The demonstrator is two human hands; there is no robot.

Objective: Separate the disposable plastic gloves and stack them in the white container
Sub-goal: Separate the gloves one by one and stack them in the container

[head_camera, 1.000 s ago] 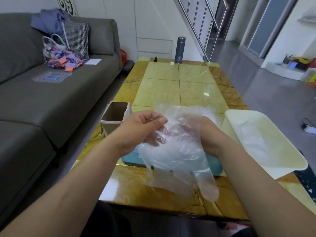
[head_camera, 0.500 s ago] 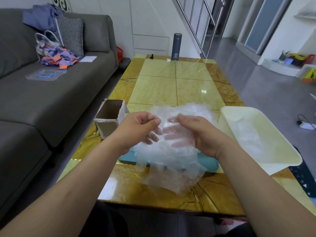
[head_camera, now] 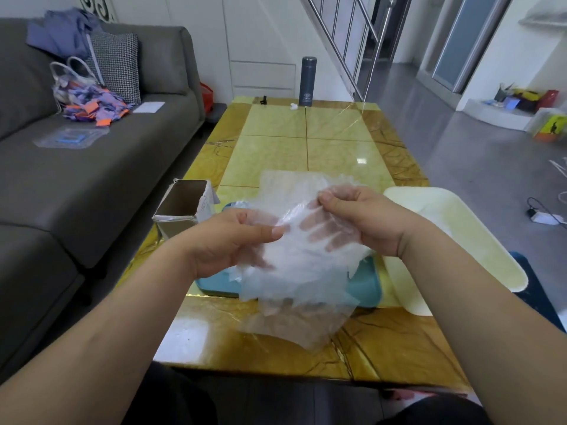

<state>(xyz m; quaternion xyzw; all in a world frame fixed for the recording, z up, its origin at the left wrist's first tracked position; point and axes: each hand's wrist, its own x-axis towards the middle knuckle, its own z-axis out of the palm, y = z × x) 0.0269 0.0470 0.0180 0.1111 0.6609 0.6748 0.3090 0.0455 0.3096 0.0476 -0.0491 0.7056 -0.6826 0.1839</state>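
— Hands?
— Left hand (head_camera: 228,240) and right hand (head_camera: 362,219), mid-frame: each pinches the clear plastic gloves (head_camera: 294,271).
— Container?
— White container (head_camera: 478,259), right of the hands, on the table (head_camera: 276,154).

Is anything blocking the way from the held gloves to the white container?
Nothing visible does. The left hand and right hand hold the gloves above the teal tray, and the white container sits open directly beside the right hand.

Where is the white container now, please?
In the head view, the white container lies at the right edge of the table, just right of the right hand holding the plastic gloves, beside the teal tray.
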